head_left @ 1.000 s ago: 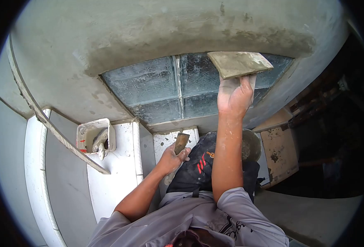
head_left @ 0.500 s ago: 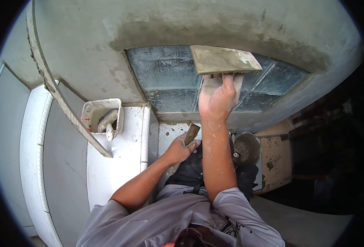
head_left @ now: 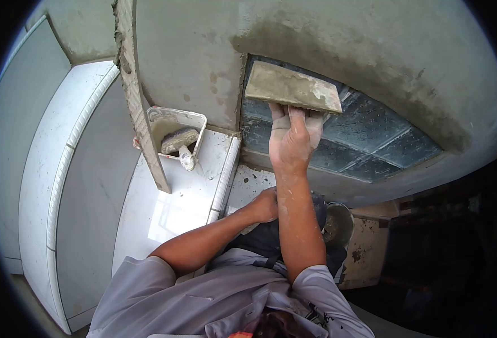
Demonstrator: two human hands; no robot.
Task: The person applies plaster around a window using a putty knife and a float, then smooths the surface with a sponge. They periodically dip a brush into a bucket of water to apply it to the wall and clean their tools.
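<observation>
- The right hand (head_left: 297, 132) has its fingers closed on the underside of a mortar-smeared board (head_left: 293, 87), which covers part of the window (head_left: 372, 132).
- The left hand (head_left: 266, 205) is at the lap beside the right forearm; whether its fingers grip anything, I cannot tell.
- A rough wooden strip (head_left: 141, 121) slants across the left side of the square bucket (head_left: 199, 121), which holds a light-handled tool (head_left: 184, 147) on the white tiled step (head_left: 186, 203).
- The right forearm and leg partly block the round bucket (head_left: 338, 224), beside a spattered panel (head_left: 366, 250).
</observation>
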